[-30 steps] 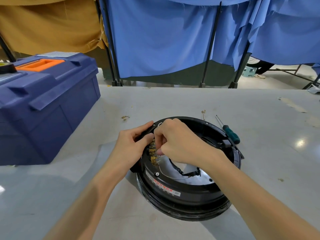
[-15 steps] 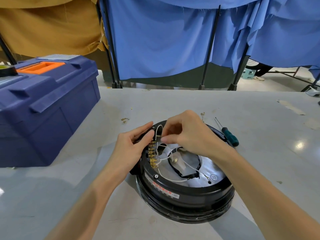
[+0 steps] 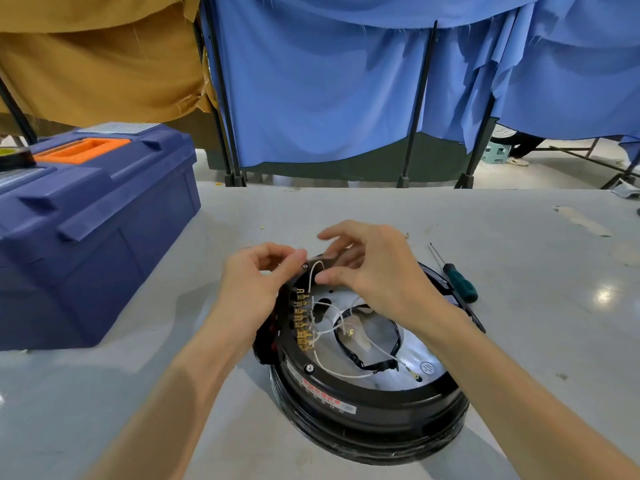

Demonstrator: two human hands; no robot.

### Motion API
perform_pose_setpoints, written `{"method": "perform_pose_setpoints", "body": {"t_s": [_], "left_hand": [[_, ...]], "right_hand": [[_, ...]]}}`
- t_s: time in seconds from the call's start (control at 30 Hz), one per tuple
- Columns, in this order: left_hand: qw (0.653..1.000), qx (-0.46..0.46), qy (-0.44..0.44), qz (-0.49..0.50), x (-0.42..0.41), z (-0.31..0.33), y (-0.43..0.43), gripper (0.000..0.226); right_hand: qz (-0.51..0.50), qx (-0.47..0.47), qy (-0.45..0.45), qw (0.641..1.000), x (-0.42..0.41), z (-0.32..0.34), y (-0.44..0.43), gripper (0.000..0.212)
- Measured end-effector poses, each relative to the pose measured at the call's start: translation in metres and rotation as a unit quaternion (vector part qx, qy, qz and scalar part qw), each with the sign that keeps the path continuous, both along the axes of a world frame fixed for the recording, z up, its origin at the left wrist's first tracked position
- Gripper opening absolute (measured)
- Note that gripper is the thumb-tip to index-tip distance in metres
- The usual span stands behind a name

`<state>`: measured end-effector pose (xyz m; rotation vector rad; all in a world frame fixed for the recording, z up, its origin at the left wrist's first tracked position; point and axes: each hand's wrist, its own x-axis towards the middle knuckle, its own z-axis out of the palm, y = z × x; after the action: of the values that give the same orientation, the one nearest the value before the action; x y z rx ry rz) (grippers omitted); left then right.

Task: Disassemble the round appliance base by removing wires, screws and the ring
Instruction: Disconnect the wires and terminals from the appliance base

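In the lower middle of the frame, the round base (image 3: 367, 407) is sitting on a grey table (image 3: 519, 223), open side up. The left hand (image 3: 254, 292) is leaning on its upper left edge. The thumb is lying on the black rim and the fingers are curling in; I cannot tell if they are holding anything. The right hand (image 3: 377, 271) is hovering over the top of the base, fingers loosely bent. Its thumb is sitting right beside a white wire (image 3: 312, 273) that is looping up from a row of gold clips (image 3: 302, 320), but I cannot tell if it is pinching the wire. A green screwdriver (image 3: 459, 284) is lying just right of the base. A blue toolbox (image 3: 104, 220) is standing at the left.
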<state>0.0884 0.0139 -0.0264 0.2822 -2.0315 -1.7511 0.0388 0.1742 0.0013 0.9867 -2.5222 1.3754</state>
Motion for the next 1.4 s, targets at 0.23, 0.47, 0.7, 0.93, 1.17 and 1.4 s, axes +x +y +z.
{"method": "perform_pose_setpoints", "body": {"t_s": [0.23,0.47,0.7,0.93,1.17,1.4], "left_hand": [[0.94,0.129,-0.111,0.294,-0.044,-0.029,-0.053,0.021],[0.948,0.088,-0.143,0.27,-0.068,-0.036,-0.066,0.009],[0.97,0.031,-0.164,0.176,-0.056,-0.039,-0.073,0.022],[0.996,0.032,-0.081,0.037,-0.009,-0.02,-0.026,0.018],[0.994,0.093,-0.058,-0.028,0.016,-0.017,0.008,0.024],[0.998,0.003,-0.05,-0.031,0.018,-0.025,0.007,0.046]], "right_hand": [[-0.016,-0.004,0.001,1.0,-0.001,-0.004,-0.002,0.03],[-0.011,0.015,0.009,1.0,-0.003,-0.006,-0.001,0.017],[0.025,0.042,0.002,0.999,-0.001,-0.004,-0.001,0.01],[0.153,0.086,-0.047,0.983,0.008,0.005,0.0,0.003],[0.176,0.192,-0.051,0.964,0.018,0.006,-0.004,0.016],[0.152,0.202,-0.027,0.967,0.023,0.002,-0.01,0.015]]}}
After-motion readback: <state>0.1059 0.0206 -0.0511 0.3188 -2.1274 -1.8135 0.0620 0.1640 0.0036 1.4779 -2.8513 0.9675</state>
